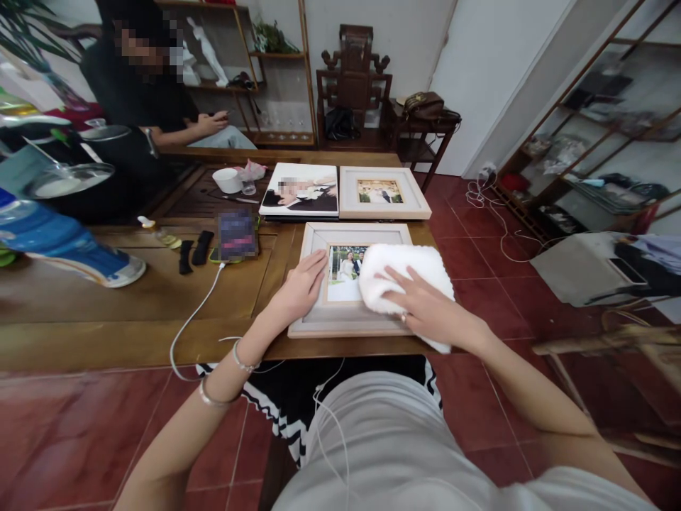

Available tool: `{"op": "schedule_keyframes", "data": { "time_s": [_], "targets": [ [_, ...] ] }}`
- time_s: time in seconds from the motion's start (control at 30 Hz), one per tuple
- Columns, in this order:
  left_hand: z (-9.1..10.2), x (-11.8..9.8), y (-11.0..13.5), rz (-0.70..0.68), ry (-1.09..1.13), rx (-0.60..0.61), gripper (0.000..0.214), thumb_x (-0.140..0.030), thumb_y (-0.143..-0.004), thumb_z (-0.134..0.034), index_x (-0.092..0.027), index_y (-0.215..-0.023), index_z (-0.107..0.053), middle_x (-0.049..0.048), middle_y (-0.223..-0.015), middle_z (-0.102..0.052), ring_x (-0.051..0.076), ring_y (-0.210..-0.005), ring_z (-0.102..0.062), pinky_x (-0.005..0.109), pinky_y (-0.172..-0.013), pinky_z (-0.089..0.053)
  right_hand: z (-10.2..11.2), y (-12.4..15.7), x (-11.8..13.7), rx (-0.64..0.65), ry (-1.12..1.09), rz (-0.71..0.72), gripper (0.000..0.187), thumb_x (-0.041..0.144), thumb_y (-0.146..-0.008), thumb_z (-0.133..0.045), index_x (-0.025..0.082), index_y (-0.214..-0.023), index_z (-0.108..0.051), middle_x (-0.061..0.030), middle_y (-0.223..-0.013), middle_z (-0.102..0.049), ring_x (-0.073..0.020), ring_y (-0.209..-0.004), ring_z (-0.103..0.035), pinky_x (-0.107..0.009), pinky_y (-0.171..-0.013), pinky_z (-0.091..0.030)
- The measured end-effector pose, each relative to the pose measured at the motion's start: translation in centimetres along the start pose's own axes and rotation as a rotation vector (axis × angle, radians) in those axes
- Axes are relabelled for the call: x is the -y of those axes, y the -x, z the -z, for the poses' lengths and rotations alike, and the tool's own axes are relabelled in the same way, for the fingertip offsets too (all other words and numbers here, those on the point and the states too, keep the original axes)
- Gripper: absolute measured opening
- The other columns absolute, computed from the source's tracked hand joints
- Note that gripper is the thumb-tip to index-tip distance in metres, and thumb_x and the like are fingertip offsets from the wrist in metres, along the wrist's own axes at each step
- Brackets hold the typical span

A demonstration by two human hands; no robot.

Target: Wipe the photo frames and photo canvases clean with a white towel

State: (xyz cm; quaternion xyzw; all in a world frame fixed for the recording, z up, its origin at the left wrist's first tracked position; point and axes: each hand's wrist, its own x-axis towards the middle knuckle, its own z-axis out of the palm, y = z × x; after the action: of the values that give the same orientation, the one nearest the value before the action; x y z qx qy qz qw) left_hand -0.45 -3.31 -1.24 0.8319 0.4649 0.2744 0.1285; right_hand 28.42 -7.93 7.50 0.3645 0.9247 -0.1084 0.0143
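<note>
A pale wooden picture frame (319, 323) with a wedding photo lies flat at the near edge of the wooden table (133, 312). My left hand (301, 287) rests flat on the frame's left border, fingers stretched out. My right hand (425, 305) lies palm down on a white fluffy towel (404, 266) that covers the frame's right side, fingers spread over the cloth. Two bracelets ring my left wrist.
Behind lie a second framed photo (384, 192) and a photo album (301, 190). A phone (237, 235) on a white cable, black straps, a white cup (228, 180) and a blue water bottle (64, 245) sit to the left. A person in black sits at the far left.
</note>
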Motion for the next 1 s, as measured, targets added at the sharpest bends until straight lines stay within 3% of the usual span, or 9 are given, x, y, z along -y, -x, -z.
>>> {"op": "schedule_keyframes", "data": {
  "time_s": [0.17,0.27,0.33,0.43,0.6,0.73,0.87,1.0],
  "targets": [
    [0.1,0.0,0.1,0.0,-0.006,0.01,0.047,-0.023,-0.097,-0.033,-0.006,-0.137,-0.05,0.0197,-0.147,-0.046,0.027,-0.141,-0.039,0.049,-0.116,-0.035,-0.8,-6.0,-5.6,-0.236,0.143,-0.175,0.056,0.007,-0.081,-0.046,0.014,-0.137,-0.052,-0.0124,-0.159,-0.03,-0.0328,-0.149,-0.015,-0.06,-0.119,-0.017],
    [0.2,0.0,0.1,-0.002,0.003,0.005,0.047,-0.023,-0.097,-0.034,-0.006,-0.137,-0.051,0.0199,-0.147,-0.047,0.027,-0.141,-0.039,0.049,-0.117,-0.034,-0.3,-8.1,-7.4,-0.264,0.177,-0.205,0.053,0.011,-0.084,-0.045,0.014,-0.137,-0.053,-0.012,-0.159,-0.03,-0.038,-0.149,-0.013,-0.066,-0.115,-0.016],
    [0.2,0.0,0.1,0.001,0.009,0.007,0.047,-0.024,-0.097,-0.034,-0.008,-0.138,-0.05,0.0187,-0.147,-0.047,0.027,-0.141,-0.039,0.05,-0.116,-0.034,-0.2,-8.5,-7.2,-0.217,0.2,-0.172,0.052,0.012,-0.084,-0.045,0.016,-0.134,-0.056,-0.0102,-0.158,-0.032,-0.0395,-0.148,-0.014,-0.068,-0.114,-0.015],
    [0.3,-0.1,0.0,0.012,0.012,0.008,0.047,-0.024,-0.098,-0.033,-0.01,-0.139,-0.049,0.0176,-0.148,-0.047,0.027,-0.14,-0.04,0.051,-0.116,-0.034,-0.2,-7.1,-4.8,-0.111,0.218,-0.115,0.051,0.011,-0.082,-0.048,0.018,-0.131,-0.06,-0.0099,-0.157,-0.034,-0.04,-0.146,-0.02,-0.07,-0.112,-0.017],
    [0.1,-0.2,-0.1,0.027,0.015,0.008,0.047,-0.024,-0.098,-0.033,-0.011,-0.139,-0.049,0.0174,-0.148,-0.046,0.027,-0.141,-0.04,0.051,-0.116,-0.034,1.2,-0.7,1.0,0.108,0.094,0.026,0.047,0.009,-0.08,-0.051,0.018,-0.124,-0.065,-0.0113,-0.152,-0.042,-0.0371,-0.145,-0.027,-0.066,-0.111,-0.026],
    [0.0,-0.1,0.0,0.029,0.011,0.013,0.047,-0.024,-0.098,-0.032,-0.01,-0.14,-0.049,0.0181,-0.148,-0.045,0.027,-0.141,-0.039,0.051,-0.116,-0.034,2.0,2.8,3.3,0.186,-0.034,0.083,0.04,0.011,-0.082,-0.053,0.021,-0.118,-0.067,-0.0098,-0.148,-0.049,-0.0286,-0.146,-0.028,-0.054,-0.116,-0.03],
    [0.0,0.0,0.0,0.016,0.012,0.017,0.049,-0.025,-0.098,-0.032,-0.006,-0.14,-0.048,0.02,-0.148,-0.045,0.027,-0.141,-0.038,0.051,-0.117,-0.033,0.4,0.8,2.0,0.065,-0.025,0.018,0.047,0.009,-0.082,-0.05,0.02,-0.126,-0.062,-0.0106,-0.148,-0.049,-0.0258,-0.148,-0.022,-0.052,-0.12,-0.021],
    [-0.1,0.1,0.1,0.02,0.016,0.016,0.048,-0.026,-0.098,-0.033,-0.009,-0.14,-0.048,0.0185,-0.149,-0.044,0.027,-0.142,-0.037,0.051,-0.117,-0.033,-1.0,-3.8,-2.5,-0.143,0.091,-0.106,0.047,0.013,-0.087,-0.047,0.016,-0.132,-0.056,-0.0132,-0.153,-0.041,-0.0297,-0.148,-0.023,-0.056,-0.12,-0.016]
  ]
}}
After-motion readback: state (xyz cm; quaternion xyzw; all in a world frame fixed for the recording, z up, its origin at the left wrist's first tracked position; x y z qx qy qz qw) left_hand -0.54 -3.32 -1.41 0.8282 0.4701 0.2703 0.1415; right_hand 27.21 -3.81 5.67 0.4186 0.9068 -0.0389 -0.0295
